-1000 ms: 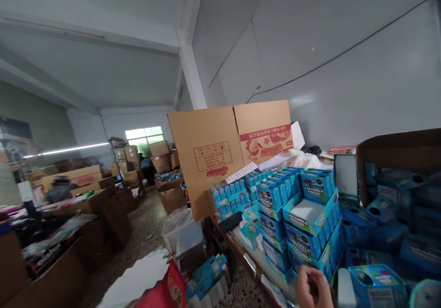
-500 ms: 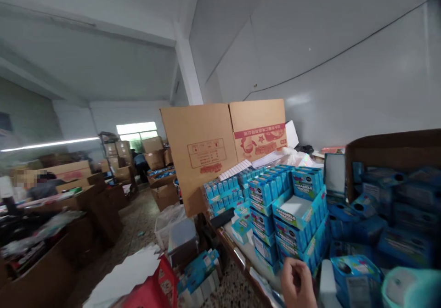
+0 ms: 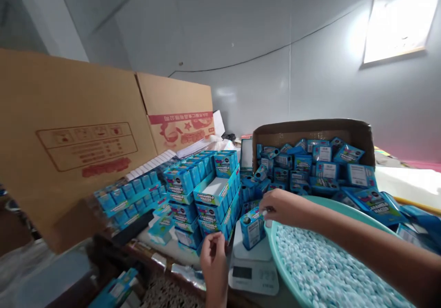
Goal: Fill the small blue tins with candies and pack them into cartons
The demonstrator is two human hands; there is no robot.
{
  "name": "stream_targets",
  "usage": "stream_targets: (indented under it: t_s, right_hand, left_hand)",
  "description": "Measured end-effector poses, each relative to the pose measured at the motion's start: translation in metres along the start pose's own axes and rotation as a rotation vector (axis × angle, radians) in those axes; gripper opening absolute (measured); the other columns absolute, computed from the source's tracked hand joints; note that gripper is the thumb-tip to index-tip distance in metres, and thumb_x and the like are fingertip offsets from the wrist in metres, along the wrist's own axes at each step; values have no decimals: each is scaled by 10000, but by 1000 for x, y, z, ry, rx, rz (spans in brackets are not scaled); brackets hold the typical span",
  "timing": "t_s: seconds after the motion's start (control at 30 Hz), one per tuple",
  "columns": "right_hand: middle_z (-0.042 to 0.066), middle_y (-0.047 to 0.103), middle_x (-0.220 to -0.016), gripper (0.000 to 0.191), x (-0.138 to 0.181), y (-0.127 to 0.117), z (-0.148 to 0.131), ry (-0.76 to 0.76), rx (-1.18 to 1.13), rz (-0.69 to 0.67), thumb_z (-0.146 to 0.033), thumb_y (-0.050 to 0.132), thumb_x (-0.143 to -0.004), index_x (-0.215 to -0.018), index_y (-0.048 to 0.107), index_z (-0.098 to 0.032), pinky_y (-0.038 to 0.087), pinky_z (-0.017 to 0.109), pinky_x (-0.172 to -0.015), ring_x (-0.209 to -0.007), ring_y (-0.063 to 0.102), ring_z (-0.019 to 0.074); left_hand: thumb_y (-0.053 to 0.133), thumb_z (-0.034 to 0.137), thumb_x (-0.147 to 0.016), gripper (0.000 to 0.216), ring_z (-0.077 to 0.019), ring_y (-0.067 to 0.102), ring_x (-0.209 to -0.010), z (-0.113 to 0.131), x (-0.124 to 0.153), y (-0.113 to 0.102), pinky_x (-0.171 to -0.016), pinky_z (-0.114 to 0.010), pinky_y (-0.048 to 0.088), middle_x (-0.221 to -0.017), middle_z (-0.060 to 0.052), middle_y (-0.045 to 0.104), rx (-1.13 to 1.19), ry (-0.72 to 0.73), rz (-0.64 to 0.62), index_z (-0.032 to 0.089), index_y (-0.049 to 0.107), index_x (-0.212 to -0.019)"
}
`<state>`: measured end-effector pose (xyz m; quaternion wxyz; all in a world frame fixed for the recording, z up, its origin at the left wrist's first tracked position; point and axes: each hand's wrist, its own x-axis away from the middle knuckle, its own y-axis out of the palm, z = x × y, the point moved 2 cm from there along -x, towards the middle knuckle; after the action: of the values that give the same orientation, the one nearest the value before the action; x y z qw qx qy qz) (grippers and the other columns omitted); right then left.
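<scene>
My right hand [image 3: 280, 207] reaches in from the right, its fingers pinched on a small white piece over the top of a small blue box [image 3: 252, 227]. That box stands upright on a white scale [image 3: 253, 269]. Below it, near the bottom edge, my left hand [image 3: 214, 257] hovers with fingers curled and nothing visible in them. A teal basin [image 3: 275, 248] full of pale blue candies [image 3: 320, 271] sits under my right forearm.
Stacked blue display trays [image 3: 215, 193] of small boxes stand left of the scale. A brown carton [image 3: 310, 131] heaped with blue boxes is behind. Large flattened cardboard boxes [image 3: 76, 133] lean at the left. A bright window [image 3: 399, 23] is in the grey wall.
The view has swung right and down from the room to the table. My right hand has come into view at the box on the scale; my left hand stays low.
</scene>
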<state>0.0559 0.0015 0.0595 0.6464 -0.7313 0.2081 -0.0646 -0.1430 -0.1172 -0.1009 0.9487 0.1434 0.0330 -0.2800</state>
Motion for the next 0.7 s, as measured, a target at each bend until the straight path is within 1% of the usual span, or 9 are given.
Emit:
stream_targets:
  t_s: [0.07, 0.13, 0.23, 0.33, 0.43, 0.57, 0.7]
  right_hand:
    - [15, 682, -776, 107, -25, 1, -10, -23, -31, -29, -181, 684, -758, -850, 735, -162, 365, 228, -642, -724, 562, 133]
    - [4, 673, -748, 153, -44, 6, -16, -41, -55, -86, -196, 727, -718, -865, 752, -165, 346, 223, -607, -683, 542, 123]
    - [-11, 659, -701, 212, -61, 14, -18, -53, -90, -176, -179, 789, -641, -851, 771, -153, 336, 207, -572, -643, 535, 111]
    - [-34, 641, -664, 276, -64, 17, -18, -34, -130, -192, -178, 829, -595, -864, 773, -144, 324, 188, -530, -598, 534, 94]
    - [-37, 646, -687, 319, -64, 16, -17, -2, -167, -173, -186, 829, -603, -912, 766, -136, 323, 178, -520, -600, 544, 90]
    - [-25, 665, -729, 376, -64, 20, -12, 26, -223, -197, -202, 817, -620, -983, 749, -136, 372, 170, -557, -651, 587, 101]
    - [-3, 684, -767, 397, -64, 27, -6, 67, -339, -218, -195, 814, -602, -987, 746, -128, 418, 192, -597, -694, 616, 122]
  left_hand:
    - [759, 604, -596, 501, -158, 576, -618, -1, -1, 0, -574, -244, 471, -647, -14, 611, 20, -1, -23, 159, 640, -792]
    - [765, 609, -594, 503, -144, 556, -599, -2, -2, 0, -565, -235, 464, -629, -7, 601, 49, 17, -44, 159, 635, -777]
    - [772, 603, -596, 489, -128, 527, -571, -6, -5, -1, -543, -225, 453, -623, -1, 591, 83, 40, -30, 160, 634, -750]
    - [774, 584, -608, 463, -128, 531, -573, -9, -6, -1, -543, -226, 457, -626, 3, 585, 110, 53, -39, 163, 631, -740]
    - [770, 574, -620, 450, -127, 543, -594, -10, -5, 0, -557, -225, 467, -646, 3, 588, 125, 57, -56, 165, 622, -738]
    - [771, 559, -626, 439, -122, 546, -601, -8, -4, 2, -562, -221, 474, -661, -2, 595, 136, 41, -57, 161, 621, -736]
    - [778, 563, -607, 451, -115, 539, -573, -7, -2, 2, -547, -227, 478, -653, 3, 587, 149, 34, -38, 163, 616, -737]
